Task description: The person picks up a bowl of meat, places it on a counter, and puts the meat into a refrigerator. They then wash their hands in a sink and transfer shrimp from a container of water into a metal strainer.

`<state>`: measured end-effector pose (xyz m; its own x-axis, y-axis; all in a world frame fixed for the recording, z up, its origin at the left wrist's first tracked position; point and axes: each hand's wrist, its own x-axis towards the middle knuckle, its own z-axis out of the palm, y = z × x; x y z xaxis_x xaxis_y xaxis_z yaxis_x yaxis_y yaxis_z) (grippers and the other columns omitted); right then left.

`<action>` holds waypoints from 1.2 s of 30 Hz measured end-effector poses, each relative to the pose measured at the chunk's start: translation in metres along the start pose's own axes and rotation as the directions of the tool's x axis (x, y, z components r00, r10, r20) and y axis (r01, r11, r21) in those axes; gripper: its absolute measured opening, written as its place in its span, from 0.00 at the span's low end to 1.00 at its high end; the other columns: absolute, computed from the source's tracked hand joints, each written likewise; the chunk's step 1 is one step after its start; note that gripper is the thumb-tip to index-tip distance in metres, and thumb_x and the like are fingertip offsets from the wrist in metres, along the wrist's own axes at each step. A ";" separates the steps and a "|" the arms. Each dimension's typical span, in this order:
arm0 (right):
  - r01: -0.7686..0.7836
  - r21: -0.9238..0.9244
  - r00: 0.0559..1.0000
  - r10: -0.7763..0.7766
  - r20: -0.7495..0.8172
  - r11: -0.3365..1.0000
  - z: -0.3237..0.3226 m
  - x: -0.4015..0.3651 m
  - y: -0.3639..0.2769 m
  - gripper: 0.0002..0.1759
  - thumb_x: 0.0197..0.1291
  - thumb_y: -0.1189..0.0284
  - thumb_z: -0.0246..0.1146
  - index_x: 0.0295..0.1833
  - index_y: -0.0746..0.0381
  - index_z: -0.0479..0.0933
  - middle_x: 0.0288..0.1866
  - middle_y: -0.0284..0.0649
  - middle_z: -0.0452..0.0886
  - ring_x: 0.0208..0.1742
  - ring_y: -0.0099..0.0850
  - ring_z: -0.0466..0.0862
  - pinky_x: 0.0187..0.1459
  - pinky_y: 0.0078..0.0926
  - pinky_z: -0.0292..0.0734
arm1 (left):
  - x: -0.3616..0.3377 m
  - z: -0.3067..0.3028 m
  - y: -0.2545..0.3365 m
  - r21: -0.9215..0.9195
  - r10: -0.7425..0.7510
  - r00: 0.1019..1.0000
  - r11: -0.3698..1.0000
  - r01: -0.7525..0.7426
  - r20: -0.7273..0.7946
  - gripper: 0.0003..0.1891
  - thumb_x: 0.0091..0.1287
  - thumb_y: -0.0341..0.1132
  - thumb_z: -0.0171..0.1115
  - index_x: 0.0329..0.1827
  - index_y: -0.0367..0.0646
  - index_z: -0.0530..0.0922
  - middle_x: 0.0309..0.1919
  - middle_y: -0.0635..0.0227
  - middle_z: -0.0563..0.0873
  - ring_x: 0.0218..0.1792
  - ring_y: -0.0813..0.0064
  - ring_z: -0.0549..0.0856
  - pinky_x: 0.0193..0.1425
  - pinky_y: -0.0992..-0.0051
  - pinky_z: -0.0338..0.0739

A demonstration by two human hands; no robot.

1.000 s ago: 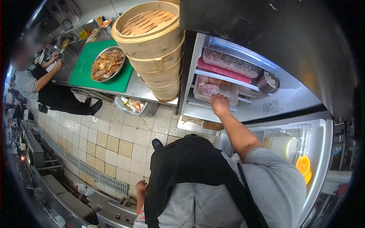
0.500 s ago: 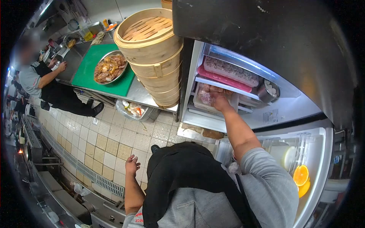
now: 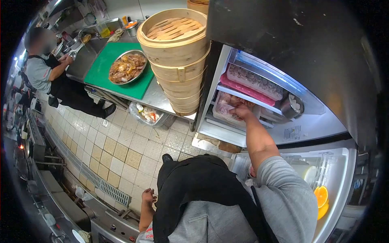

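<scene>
Right hand [image 3: 242, 112] reaching to tub [image 3: 222, 115] inside fridge [image 3: 291, 36], grip unclear; left hand [image 3: 148, 197] hanging beside apron [image 3: 194, 180], loosely half-open.

grey shirt [image 3: 227, 222]: red letters [image 3: 149, 235], seemingly "RECE" | fridge label [image 3: 291, 133]: print too small to read

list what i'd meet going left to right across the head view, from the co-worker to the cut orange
Co-worker → metal dish → bamboo steamer stack → right hand → metal container → cut orange.
</scene>
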<state>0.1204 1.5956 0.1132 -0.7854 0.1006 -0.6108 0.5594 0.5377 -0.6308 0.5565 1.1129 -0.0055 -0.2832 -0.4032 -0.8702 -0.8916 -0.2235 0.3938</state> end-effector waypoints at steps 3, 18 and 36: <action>-0.060 -0.054 0.994 0.065 0.091 0.997 0.005 0.015 0.007 0.24 0.44 0.61 0.70 0.49 0.54 0.74 0.39 0.32 0.77 0.41 0.29 0.76 0.40 0.35 0.74 | 0.015 -0.001 -0.024 -0.095 -0.042 0.999 0.994 0.044 0.021 0.23 0.63 0.34 0.60 0.61 0.40 0.68 0.43 0.61 0.80 0.26 0.64 0.81 0.27 0.66 0.76; 0.254 0.873 0.961 -0.212 -0.179 0.415 0.010 0.021 -0.006 0.14 0.63 0.65 0.57 0.54 0.54 0.71 0.44 0.34 0.78 0.38 0.32 0.80 0.34 0.28 0.78 | -0.001 0.021 0.007 -0.206 0.031 0.997 0.977 -0.044 -0.069 0.26 0.62 0.36 0.61 0.63 0.43 0.67 0.44 0.61 0.82 0.27 0.67 0.82 0.25 0.69 0.73; 0.523 -0.170 0.733 -0.543 -0.411 0.835 0.024 -0.025 0.000 0.24 0.60 0.60 0.58 0.60 0.59 0.72 0.61 0.45 0.74 0.64 0.41 0.70 0.62 0.36 0.63 | 0.001 -0.006 0.110 -0.232 0.139 0.986 0.966 -0.116 0.089 0.28 0.62 0.39 0.60 0.66 0.43 0.65 0.47 0.62 0.81 0.29 0.68 0.83 0.28 0.73 0.77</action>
<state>0.1466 1.5726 0.1168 -0.9878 0.1260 0.0916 0.0113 0.6444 -0.7646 0.4605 1.0827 0.0387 -0.4351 -0.3497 -0.8297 -0.7464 -0.3754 0.5496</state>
